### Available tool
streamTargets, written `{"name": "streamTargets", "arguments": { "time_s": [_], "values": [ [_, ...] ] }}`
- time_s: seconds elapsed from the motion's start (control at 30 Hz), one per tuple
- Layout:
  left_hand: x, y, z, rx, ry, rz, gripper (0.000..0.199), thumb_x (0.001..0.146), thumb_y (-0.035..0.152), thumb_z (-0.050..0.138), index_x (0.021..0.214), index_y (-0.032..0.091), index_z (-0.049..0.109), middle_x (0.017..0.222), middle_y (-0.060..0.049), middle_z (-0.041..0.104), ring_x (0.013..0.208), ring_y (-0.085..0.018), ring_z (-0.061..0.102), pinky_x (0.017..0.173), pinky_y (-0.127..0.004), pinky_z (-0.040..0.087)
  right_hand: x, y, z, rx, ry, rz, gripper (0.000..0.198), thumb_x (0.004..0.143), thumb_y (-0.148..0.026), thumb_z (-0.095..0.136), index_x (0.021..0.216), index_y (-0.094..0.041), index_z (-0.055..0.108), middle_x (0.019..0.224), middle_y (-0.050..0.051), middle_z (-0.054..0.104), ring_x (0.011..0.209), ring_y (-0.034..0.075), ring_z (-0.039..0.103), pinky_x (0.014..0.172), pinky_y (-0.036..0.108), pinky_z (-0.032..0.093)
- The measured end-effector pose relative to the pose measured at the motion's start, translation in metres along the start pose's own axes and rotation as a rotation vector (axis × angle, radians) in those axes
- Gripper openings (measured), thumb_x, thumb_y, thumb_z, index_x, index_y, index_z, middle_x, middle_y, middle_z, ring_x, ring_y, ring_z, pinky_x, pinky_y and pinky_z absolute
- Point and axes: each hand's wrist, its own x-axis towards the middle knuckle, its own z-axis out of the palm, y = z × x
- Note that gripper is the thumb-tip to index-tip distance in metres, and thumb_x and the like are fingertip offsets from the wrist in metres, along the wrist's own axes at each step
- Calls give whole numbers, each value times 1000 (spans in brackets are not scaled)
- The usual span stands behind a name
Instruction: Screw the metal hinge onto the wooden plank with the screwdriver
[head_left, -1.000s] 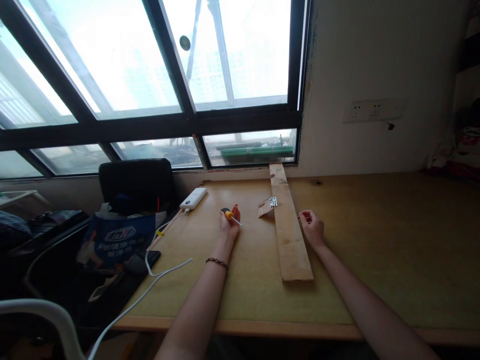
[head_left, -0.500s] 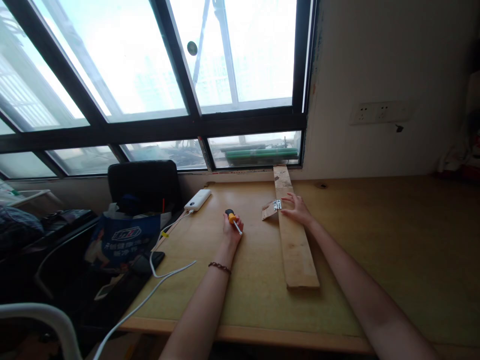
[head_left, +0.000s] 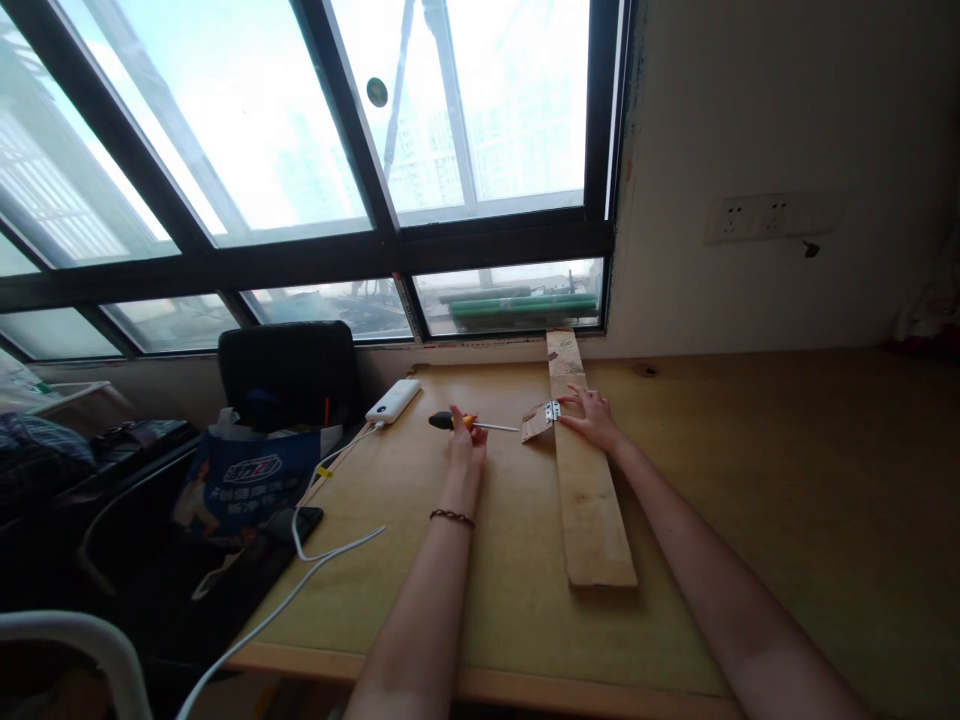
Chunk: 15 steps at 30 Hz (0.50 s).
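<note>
My left hand (head_left: pixel 469 445) is closed around a screwdriver (head_left: pixel 442 421) with a black and yellow handle. Its metal shaft points right, the tip a short way from a small wooden piece (head_left: pixel 535 424). That piece slants beside a long wooden plank (head_left: pixel 595 500) lying on the table, and a silver metal hinge (head_left: pixel 553 411) sits where the two meet. My right hand (head_left: pixel 594 418) rests over the plank, thumb and fingertips pinching at the hinge's right side. Any screws in the hinge are too small to make out.
A white power bank (head_left: pixel 395 400) with a white cable (head_left: pixel 330 550) lies on the left of the wooden table (head_left: pixel 750 520). Beyond the left edge are a black chair (head_left: pixel 289 370) and a blue bag (head_left: pixel 247 480). Windows and a wall socket (head_left: pixel 772 216) stand behind.
My left hand has turned the screwdriver from pointing down toward me to pointing right, at the small wooden piece. My right hand stays at the hinge.
</note>
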Motion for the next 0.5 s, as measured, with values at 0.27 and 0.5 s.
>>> {"name": "streamTargets", "arguments": {
  "time_s": [0.27, 0.5],
  "values": [
    [0, -7, 99, 168, -168, 221, 35, 59, 31, 75, 75, 17, 48, 64, 4, 57, 40, 0, 40, 40, -14, 29, -1, -5, -4, -12, -5, -14, 61, 72, -48, 59, 126, -26, 41, 108, 6, 63, 104, 26, 48, 87, 42, 32],
    [-6, -4, 113, 400, -301, 258, 32, 60, 32, 72, 69, 16, 46, 61, 2, 57, 40, -1, 36, 39, -16, 25, -1, -6, -5, -32, -4, -2, 60, 71, -48, 61, 123, -25, 44, 112, 7, 61, 106, 27, 48, 86, 41, 32]
  ]
}}
